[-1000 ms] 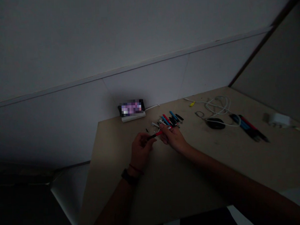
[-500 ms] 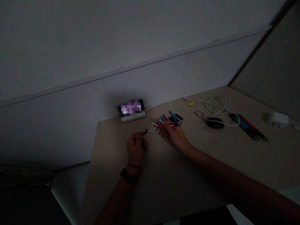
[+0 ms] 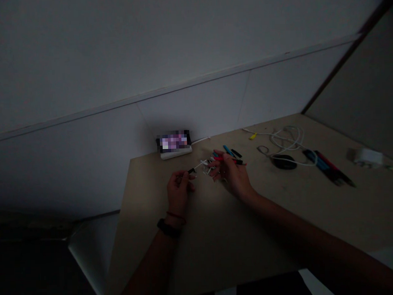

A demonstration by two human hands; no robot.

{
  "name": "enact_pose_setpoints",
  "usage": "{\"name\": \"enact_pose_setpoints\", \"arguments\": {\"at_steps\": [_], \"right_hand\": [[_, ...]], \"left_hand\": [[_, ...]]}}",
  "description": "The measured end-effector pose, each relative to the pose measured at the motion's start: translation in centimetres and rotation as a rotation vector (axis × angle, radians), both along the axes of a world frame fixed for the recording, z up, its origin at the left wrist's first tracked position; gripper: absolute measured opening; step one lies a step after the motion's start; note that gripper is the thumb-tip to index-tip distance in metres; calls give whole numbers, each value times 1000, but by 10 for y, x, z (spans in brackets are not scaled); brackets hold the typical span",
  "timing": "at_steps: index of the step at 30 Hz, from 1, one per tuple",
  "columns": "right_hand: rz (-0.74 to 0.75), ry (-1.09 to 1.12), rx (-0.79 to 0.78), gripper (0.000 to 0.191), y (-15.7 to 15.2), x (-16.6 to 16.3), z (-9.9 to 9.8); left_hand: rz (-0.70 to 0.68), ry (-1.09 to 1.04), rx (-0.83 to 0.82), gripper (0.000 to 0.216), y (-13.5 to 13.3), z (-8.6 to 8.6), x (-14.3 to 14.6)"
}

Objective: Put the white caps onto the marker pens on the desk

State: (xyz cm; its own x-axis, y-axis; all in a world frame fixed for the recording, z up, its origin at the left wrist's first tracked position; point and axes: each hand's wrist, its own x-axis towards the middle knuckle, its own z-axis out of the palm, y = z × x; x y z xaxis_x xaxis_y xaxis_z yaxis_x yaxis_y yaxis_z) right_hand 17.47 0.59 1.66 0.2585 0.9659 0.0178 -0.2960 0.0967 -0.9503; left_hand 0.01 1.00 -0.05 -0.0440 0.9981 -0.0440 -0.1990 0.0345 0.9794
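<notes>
My left hand [image 3: 179, 189] is closed, pinching a small black pen part [image 3: 191, 170] between thumb and finger. From that part a thin pale pen refill [image 3: 200, 165] points up to the right, over a small heap of pen parts [image 3: 207, 169]. To the right, my right hand [image 3: 236, 176] is closed on a red pen barrel [image 3: 219, 158] with a black end. The barrel and the refill are apart. Part of the heap is hidden behind my right hand, and a blue pen part [image 3: 228, 150] and a black pen part [image 3: 236, 153] lie just beyond it.
Against the wall a phone [image 3: 173, 141] leans on a white base [image 3: 176, 153]. On the right side of the table [image 3: 219, 241] are a coiled white cable [image 3: 288, 138], a black mouse [image 3: 284, 162], several assembled pens [image 3: 329, 166] and a white adapter [image 3: 367, 157].
My right hand has shifted right with the red barrel, away from the refill's tip. The left hand has stayed nearly in place, still pinching the black part. The view has shifted slightly.
</notes>
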Motion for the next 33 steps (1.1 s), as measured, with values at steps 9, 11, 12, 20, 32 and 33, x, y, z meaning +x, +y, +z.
{"name": "enact_pose_setpoints", "arguments": {"at_steps": [9,11,12,20,32,33], "right_hand": [[163,-46,7,52,-2,-6,-2],[187,-75,19,48,-4,-7,-1],[193,-95,26,46,-4,-8,-1],[59,-149,64,43,-4,-2,5],[-135,-299,72,38,2,11,6],[-128,-332,75,37,2,11,3]], "left_hand": [[-58,-24,-29,44,-1,0,1],[-72,-20,-31,44,-1,0,1],[-78,-21,-31,44,-1,0,1],[-59,-30,-50,44,-2,1,1],[63,-126,-121,44,1,1,-2],[65,-126,-120,44,1,1,-2]]}}
